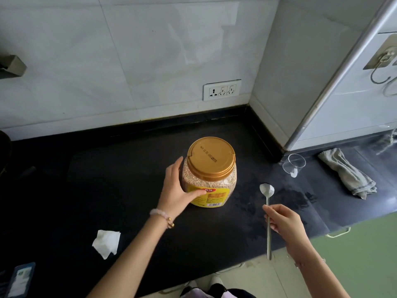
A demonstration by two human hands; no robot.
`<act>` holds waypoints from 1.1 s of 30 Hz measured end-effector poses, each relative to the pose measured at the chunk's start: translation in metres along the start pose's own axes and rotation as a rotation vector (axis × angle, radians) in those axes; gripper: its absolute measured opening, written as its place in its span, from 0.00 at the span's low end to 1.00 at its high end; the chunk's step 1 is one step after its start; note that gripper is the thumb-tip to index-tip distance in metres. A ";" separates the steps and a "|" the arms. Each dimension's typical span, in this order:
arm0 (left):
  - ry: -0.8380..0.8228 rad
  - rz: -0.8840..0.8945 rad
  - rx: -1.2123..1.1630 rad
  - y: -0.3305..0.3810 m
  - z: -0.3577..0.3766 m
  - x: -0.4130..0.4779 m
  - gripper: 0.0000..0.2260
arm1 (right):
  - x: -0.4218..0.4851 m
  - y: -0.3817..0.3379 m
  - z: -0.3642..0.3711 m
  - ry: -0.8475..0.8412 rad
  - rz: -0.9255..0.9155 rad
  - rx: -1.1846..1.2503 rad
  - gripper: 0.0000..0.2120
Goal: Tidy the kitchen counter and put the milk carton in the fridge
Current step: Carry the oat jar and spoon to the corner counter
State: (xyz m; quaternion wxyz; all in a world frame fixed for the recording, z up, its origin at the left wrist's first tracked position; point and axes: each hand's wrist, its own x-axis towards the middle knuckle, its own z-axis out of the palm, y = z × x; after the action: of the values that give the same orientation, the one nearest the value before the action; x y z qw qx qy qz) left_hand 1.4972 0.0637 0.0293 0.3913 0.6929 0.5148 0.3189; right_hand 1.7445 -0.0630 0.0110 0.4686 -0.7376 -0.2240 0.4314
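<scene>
Wall socket [222, 89], metal hook [381, 69], green cabinet [365, 244]

- The left arm enters at the bottom centre of the frame and reaches up toward the middle, forearm bare.
- The left hand [177, 188] wraps the left side of the jar [211, 168], fingers up along its wall and thumb laid across the front label.
- The right arm comes in from the lower right corner.
- The right hand [283, 219], right of centre, pinches the handle of the spoon [267, 191] between thumb and curled fingers.
</scene>
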 end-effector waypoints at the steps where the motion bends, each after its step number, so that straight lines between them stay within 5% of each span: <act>1: -0.087 0.022 0.030 0.002 -0.006 0.009 0.47 | -0.002 0.000 0.000 0.001 -0.002 0.001 0.07; 5: -0.389 0.042 0.092 0.013 -0.021 0.040 0.48 | -0.009 0.003 0.001 0.002 0.004 0.002 0.08; 9: -0.472 0.020 0.077 0.013 -0.022 0.048 0.49 | -0.014 0.006 0.001 0.023 0.020 -0.003 0.08; 22: -0.009 0.144 -0.020 0.003 0.020 -0.014 0.50 | -0.026 0.002 0.012 0.019 0.004 0.023 0.08; 33: 0.352 -0.119 0.037 0.029 0.000 -0.120 0.50 | -0.026 -0.004 -0.020 -0.204 -0.054 0.020 0.08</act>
State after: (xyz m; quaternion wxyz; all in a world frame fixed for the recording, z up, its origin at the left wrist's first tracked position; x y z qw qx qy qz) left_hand 1.4785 -0.0568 0.0500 0.3003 0.6018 0.6213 0.4020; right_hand 1.7479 -0.0904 0.0293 0.4621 -0.6787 -0.2862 0.4938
